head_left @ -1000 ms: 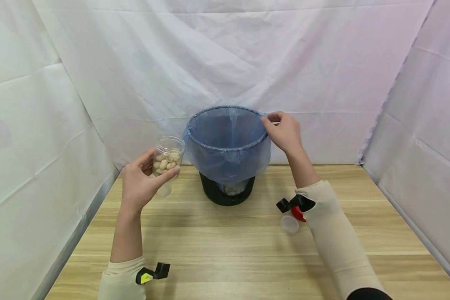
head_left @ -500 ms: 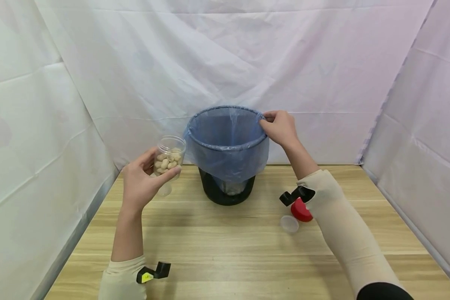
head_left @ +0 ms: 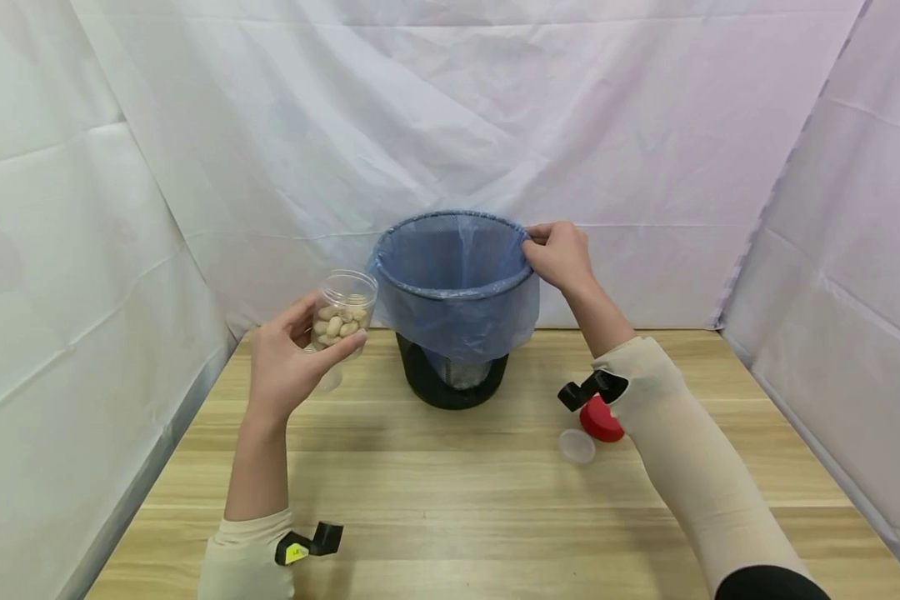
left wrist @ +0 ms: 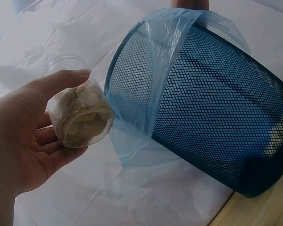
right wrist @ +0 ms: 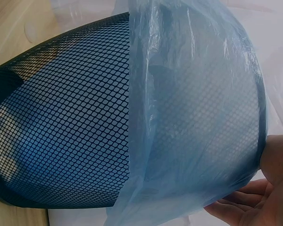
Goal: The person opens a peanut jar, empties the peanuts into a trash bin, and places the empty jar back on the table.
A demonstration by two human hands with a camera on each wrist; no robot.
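My left hand (head_left: 287, 358) grips a clear open-topped jar (head_left: 347, 287) partly filled with cream-coloured nuts (head_left: 336, 323). The jar is held up just left of a black mesh waste bin (head_left: 427, 379), its thumb side facing the bin. A thin blue bin liner (head_left: 457, 321) lines the bin and folds down over its rim. On the bin's right side, my right hand (head_left: 560, 257) holds the lined rim between thumb and fingers. In the right wrist view the thumb meets the rim while the fingers (right wrist: 247, 200) lie partly behind the liner.
A red lid (head_left: 602, 419) and a translucent disc (head_left: 577, 447) lie on the wooden table (head_left: 427, 500) below my right forearm. Another clear round piece (head_left: 331, 379) rests beneath the jar. White cloth (head_left: 450, 108) hangs behind and at both sides.
My left hand and the jar have shifted slightly right, towards the bin. My right forearm has moved a little, uncovering more of the red lid, while its hand stays at the rim.
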